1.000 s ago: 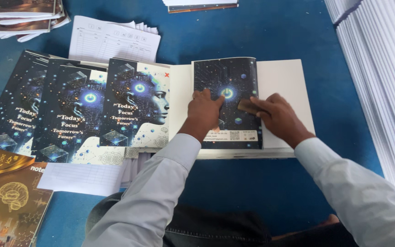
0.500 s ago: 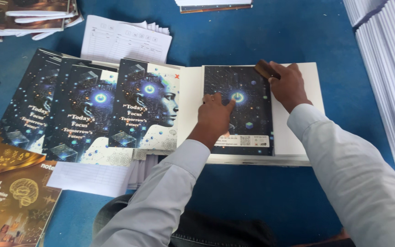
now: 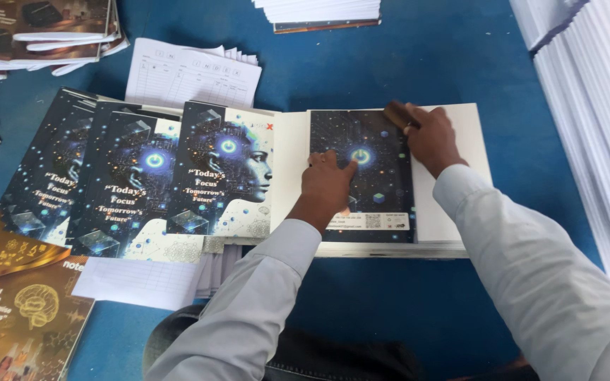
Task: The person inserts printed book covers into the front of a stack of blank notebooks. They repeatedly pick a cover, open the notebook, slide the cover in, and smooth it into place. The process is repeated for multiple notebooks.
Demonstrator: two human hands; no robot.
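bright, even light from my upper right washes out the white page stacks [image 3: 587, 127] to near glare, my hands cast only soft shadows on the dark cover [image 3: 368, 176], centre sharp, slight softening and stretch toward the frame edges.

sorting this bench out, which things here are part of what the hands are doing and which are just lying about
In hand:
- dark cover sheet, pressed flat by the left hand
- small brown block, held by the right hand at the sheet's top edge
- white page stack under the sheet

Lying about:
- fanned printed covers
- ruled forms
- white paper stacks
- brown booklets
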